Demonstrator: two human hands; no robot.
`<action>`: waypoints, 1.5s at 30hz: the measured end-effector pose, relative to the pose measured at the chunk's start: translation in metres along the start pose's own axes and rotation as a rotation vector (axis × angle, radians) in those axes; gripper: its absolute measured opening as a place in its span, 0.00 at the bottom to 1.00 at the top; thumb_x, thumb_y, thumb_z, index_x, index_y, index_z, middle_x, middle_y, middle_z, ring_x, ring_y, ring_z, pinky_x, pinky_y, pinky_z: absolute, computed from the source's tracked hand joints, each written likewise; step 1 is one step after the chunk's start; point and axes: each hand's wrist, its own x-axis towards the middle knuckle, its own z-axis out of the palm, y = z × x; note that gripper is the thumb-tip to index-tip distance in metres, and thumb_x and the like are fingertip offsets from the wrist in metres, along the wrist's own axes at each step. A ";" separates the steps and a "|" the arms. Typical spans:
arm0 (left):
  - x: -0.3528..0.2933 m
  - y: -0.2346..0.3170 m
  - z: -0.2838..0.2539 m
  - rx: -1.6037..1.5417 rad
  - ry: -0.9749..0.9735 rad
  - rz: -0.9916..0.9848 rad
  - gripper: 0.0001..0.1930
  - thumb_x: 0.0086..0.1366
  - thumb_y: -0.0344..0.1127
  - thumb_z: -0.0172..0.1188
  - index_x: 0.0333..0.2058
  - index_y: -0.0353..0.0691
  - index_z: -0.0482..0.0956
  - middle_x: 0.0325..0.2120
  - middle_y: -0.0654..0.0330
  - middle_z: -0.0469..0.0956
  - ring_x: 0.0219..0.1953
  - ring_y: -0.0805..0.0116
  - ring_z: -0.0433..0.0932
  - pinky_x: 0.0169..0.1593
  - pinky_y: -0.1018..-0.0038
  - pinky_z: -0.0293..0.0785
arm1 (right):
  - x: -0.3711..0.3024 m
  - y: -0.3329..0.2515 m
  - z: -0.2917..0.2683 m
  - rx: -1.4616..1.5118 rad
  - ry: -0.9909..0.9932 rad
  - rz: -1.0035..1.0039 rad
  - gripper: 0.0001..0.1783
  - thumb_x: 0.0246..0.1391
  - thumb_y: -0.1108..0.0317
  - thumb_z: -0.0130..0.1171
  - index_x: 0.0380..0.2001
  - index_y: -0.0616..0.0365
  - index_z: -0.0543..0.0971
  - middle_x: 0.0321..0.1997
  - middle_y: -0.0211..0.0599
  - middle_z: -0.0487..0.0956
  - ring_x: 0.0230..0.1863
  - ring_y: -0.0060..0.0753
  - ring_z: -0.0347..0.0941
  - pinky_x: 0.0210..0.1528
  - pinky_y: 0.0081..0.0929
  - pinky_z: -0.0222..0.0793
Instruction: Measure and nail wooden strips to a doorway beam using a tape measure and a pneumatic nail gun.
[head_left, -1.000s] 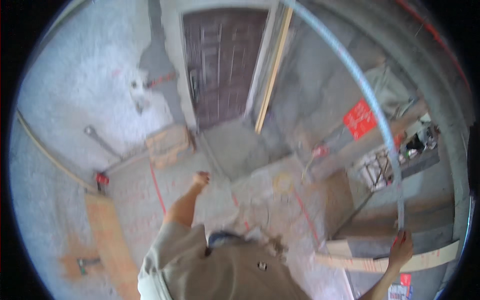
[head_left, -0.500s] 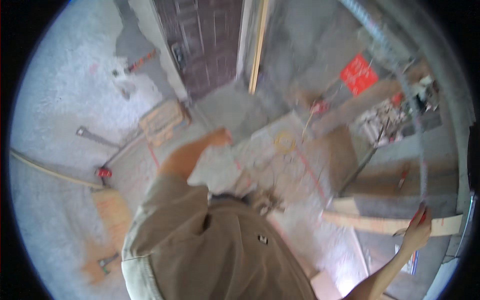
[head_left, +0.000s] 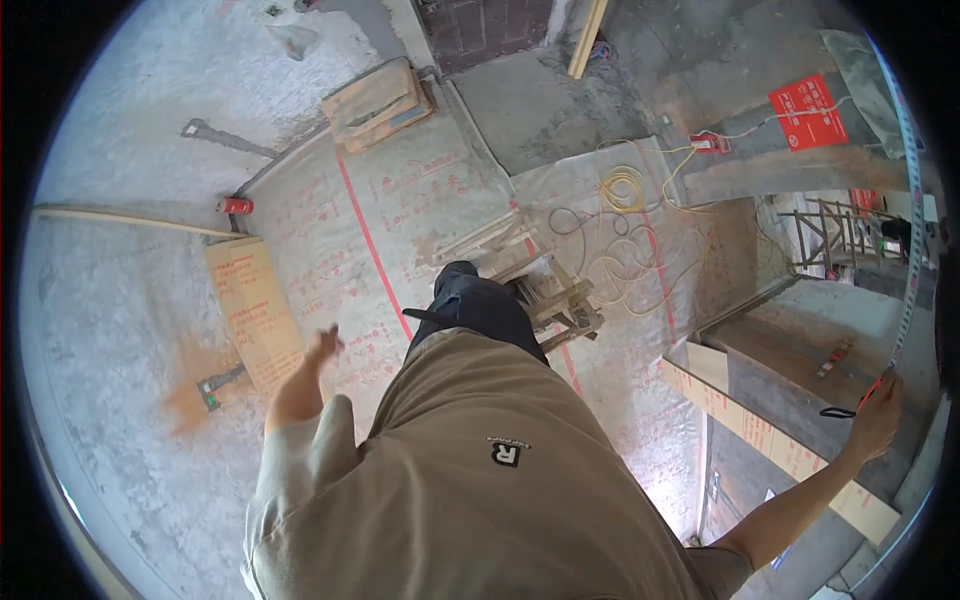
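Observation:
My right hand (head_left: 877, 418) is closed around a red and black tape measure (head_left: 876, 384) at the far right, its black wrist strap hanging to the left. From the case, the pale tape blade (head_left: 910, 240) runs upward in a long curve to the right rim of the picture; its far end is out of sight. My left hand (head_left: 322, 350) hangs at my left side, empty, with its fingers apart and slightly smeared. A cardboard-coloured strip (head_left: 245, 300) on the left wall is the thing nearest to it.
A low wooden stand (head_left: 565, 300) is just ahead of my legs. Yellow cable (head_left: 622, 188) lies coiled and looped on the sheet-covered floor. A long board (head_left: 760, 435) crosses at the right. Flat cardboard packages (head_left: 375, 105) lean by the left wall; a red can (head_left: 235, 206) is near the corner.
My left arm has dropped from ahead of me to my left side. My right hand still grips the tape measure, slightly farther right and higher. The view has turned, with the door now higher.

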 end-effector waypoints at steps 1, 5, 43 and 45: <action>-0.043 0.002 0.025 -0.115 -0.088 -0.278 0.23 0.70 0.54 0.50 0.32 0.38 0.78 0.26 0.56 0.81 0.18 0.62 0.73 0.26 0.61 0.69 | -0.002 -0.019 -0.009 -0.037 0.082 -0.013 0.27 0.64 0.39 0.41 0.54 0.40 0.76 0.49 0.44 0.80 0.48 0.61 0.75 0.47 0.55 0.68; -0.081 0.067 -0.030 0.073 -0.393 -0.387 0.14 0.69 0.52 0.54 0.37 0.49 0.78 0.23 0.61 0.75 0.22 0.63 0.74 0.29 0.54 0.71 | 0.000 0.003 -0.009 -0.153 0.255 0.090 0.28 0.64 0.36 0.39 0.55 0.37 0.75 0.49 0.43 0.80 0.47 0.61 0.75 0.46 0.55 0.69; 0.104 0.321 -0.142 0.391 -0.011 0.633 0.09 0.61 0.35 0.66 0.37 0.39 0.83 0.29 0.56 0.83 0.29 0.68 0.80 0.34 0.71 0.76 | 0.018 -0.117 -0.050 -0.007 0.163 0.131 0.36 0.58 0.27 0.38 0.59 0.35 0.73 0.55 0.42 0.78 0.56 0.58 0.72 0.54 0.51 0.68; 0.134 0.277 -0.161 0.309 -0.031 0.589 0.13 0.58 0.42 0.67 0.34 0.39 0.83 0.32 0.50 0.83 0.33 0.58 0.82 0.37 0.65 0.77 | 0.025 -0.151 -0.073 0.002 0.181 0.123 0.37 0.58 0.27 0.37 0.59 0.36 0.74 0.54 0.44 0.78 0.54 0.59 0.73 0.53 0.52 0.68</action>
